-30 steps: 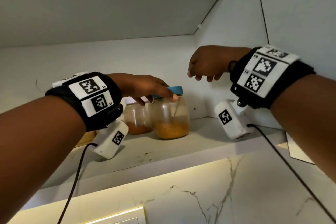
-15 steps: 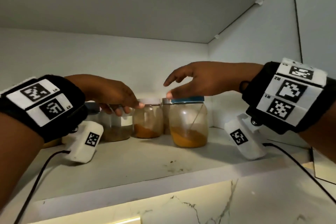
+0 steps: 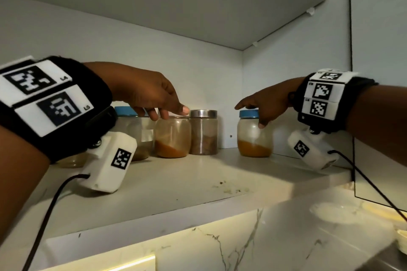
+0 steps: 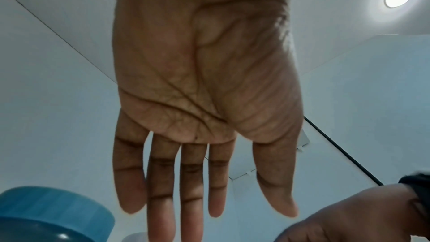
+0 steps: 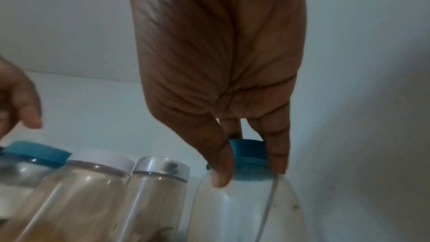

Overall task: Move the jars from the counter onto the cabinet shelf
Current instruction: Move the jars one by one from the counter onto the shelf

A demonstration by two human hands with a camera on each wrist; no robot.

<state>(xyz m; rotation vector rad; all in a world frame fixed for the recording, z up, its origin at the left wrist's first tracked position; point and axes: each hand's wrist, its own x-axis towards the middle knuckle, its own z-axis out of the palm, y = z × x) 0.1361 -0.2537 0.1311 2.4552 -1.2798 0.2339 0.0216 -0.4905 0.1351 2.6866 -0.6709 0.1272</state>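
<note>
Several jars stand on the white cabinet shelf [image 3: 198, 185]. My right hand [image 3: 262, 114] grips the blue lid [image 5: 248, 151] of a clear jar [image 3: 253, 138] with orange paste, thumb and fingers round the lid; the jar stands on the shelf near the right wall. To its left is a row: a steel-lidded jar [image 3: 203, 132], a white-lidded jar [image 3: 172, 136] with brown paste, and another blue-lidded jar [image 3: 130, 125]. My left hand [image 3: 171, 110] is over the white-lidded jar with straight fingers [image 4: 216, 200] and holds nothing; whether it touches the lid is hidden.
An upper shelf [image 3: 176, 17] hangs low over the jars. The cabinet side wall [image 3: 286, 68] is just right of the held jar. Bare shelf lies in front of the jars. A marble backsplash [image 3: 220, 246] runs below, and black cables hang from both wrists.
My right hand has closed round the blue lid, and that jar now stands apart from the row, further right by the wall. My left hand has stayed over the row.
</note>
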